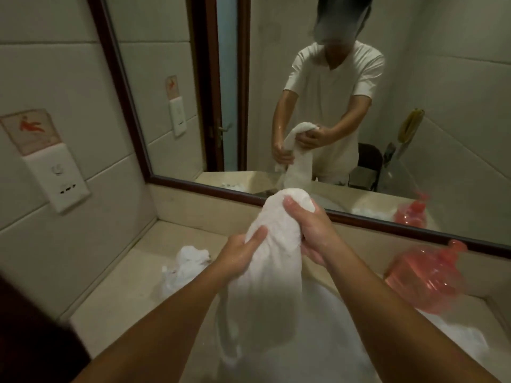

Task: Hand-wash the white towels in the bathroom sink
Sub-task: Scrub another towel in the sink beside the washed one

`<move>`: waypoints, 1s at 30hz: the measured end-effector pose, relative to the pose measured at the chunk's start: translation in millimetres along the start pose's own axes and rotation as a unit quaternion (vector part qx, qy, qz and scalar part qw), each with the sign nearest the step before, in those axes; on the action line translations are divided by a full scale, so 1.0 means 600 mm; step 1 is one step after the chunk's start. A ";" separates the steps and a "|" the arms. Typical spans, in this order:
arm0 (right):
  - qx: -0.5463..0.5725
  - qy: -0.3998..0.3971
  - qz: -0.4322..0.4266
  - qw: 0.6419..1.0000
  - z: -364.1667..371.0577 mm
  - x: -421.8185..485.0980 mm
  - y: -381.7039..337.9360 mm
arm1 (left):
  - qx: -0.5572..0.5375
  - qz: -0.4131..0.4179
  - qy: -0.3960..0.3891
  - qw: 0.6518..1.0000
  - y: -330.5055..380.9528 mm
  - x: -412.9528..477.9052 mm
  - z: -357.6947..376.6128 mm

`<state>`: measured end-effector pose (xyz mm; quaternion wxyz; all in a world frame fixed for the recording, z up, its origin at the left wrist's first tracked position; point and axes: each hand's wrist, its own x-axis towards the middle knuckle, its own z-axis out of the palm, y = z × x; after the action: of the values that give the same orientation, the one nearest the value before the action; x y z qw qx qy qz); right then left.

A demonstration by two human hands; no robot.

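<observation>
Head camera: a white towel (265,244), bunched into a thick, rope-like roll, is held upright over the bathroom sink (326,327), its lower end trailing down toward the pale, seemingly sudsy basin. The left hand (240,252) grips the roll at mid-height, thumb laid along the cloth and fingers (309,252) of the right hand (312,233) curled round it just above, near the rounded top. Both hands are closed on the fabric, one stacked over the other, a hold that suggests wringing or squeezing so that the water runs back into the sink rather than onto the bench (124,286). The towel looks soaked and heavy, its soft weave creased into long vertical folds; the wrists glisten with wet.

Left of the sink, a crumpled white bundle (185,266) lies on the smooth, cream-coloured bench; whether it is cloth or thin plastic cannot be told. To the right, a translucent pink plastic bag (423,275) sits against the wall, knotted at the top. A dark-framed mirror (276,78) behind the bench reflects the person in a white T-shirt working the same towel. On the tiled side wall are a white socket plate (59,178) and a slip-warning sticker (30,131).
</observation>
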<state>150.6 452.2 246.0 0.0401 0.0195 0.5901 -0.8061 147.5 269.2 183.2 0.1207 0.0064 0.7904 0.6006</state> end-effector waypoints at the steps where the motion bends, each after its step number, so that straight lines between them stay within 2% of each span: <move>1: -0.018 0.015 -0.002 1.000 -0.006 0.007 0.012 | -0.013 -0.002 0.013 1.000 -0.012 0.002 -0.002; 4: -0.097 0.074 -0.014 0.992 -0.030 0.022 0.056 | -0.067 0.009 0.039 0.997 -0.030 0.008 -0.006; 9: -0.132 0.103 0.033 0.985 -0.080 0.021 0.179 | -0.091 -0.087 0.018 0.992 -0.127 0.029 0.032; 12: -0.169 0.119 0.075 0.976 -0.112 0.022 0.283 | -0.150 -0.130 0.050 0.979 -0.214 0.051 0.064; 16: -0.141 0.115 0.123 0.976 -0.147 0.041 0.421 | -0.129 -0.179 0.095 0.971 -0.325 0.093 0.095; 19: -0.086 0.092 0.126 0.984 -0.142 0.071 0.477 | -0.255 -0.197 0.087 0.943 -0.354 0.118 0.111; 23: -0.050 0.080 0.117 0.989 -0.133 0.109 0.539 | -0.269 -0.171 0.143 0.937 -0.391 0.170 0.124; 26: -0.060 0.092 0.094 0.989 -0.127 0.122 0.577 | -0.244 -0.153 0.120 0.950 -0.424 0.191 0.120; 30: -0.100 0.084 0.031 0.991 -0.130 0.131 0.609 | -0.166 -0.013 0.158 0.973 -0.431 0.184 0.122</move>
<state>103.2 413.4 -130.6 0.0171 0.1013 0.6680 -0.7370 90.0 283.8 -101.4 0.0016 -0.1185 0.6890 0.7150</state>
